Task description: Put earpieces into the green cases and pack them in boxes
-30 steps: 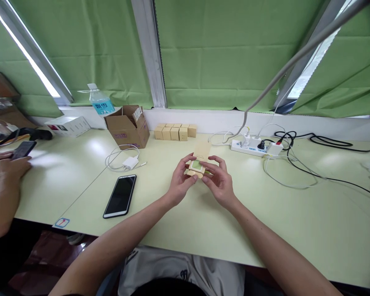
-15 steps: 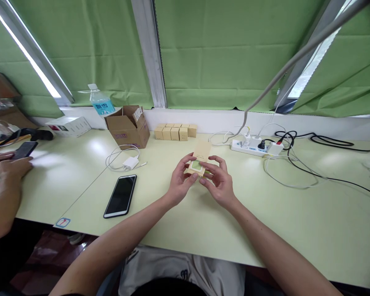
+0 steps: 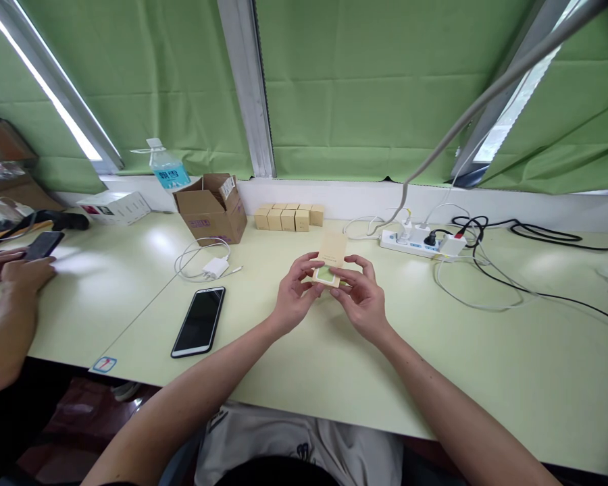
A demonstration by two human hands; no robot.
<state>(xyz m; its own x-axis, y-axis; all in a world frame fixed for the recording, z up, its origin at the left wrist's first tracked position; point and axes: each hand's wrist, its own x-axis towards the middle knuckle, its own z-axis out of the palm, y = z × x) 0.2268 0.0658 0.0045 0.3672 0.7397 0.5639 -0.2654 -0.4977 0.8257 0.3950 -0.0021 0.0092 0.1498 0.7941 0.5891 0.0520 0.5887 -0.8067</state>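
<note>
Between my two hands, above the middle of the table (image 3: pixel 284 358), is a small tan cardboard box (image 3: pixel 333 248) with a green, white-edged patch on the near part. Its upper part stands up away from me like a raised flap. My left hand (image 3: pixel 296 297) grips the box from the left, thumb at the near edge and fingers along the side. From the right, my right hand (image 3: pixel 359 293) holds it too, with the thumb low and a finger across the green patch. What lies inside the box is hidden.
Several small tan boxes (image 3: pixel 288 219) stand in rows near the wall. Left of them are an open brown carton (image 3: pixel 215 212) and a water bottle (image 3: pixel 167 167). A phone (image 3: pixel 198 322), a white charger (image 3: pixel 215 267) and a power strip (image 3: pixel 410 243) lie about. Another person's hands (image 3: pixel 28 270) hold a phone.
The near end of the box looks flatter and more closed between my fingers. My thumbs have shifted slightly; the rest stays in place.
</note>
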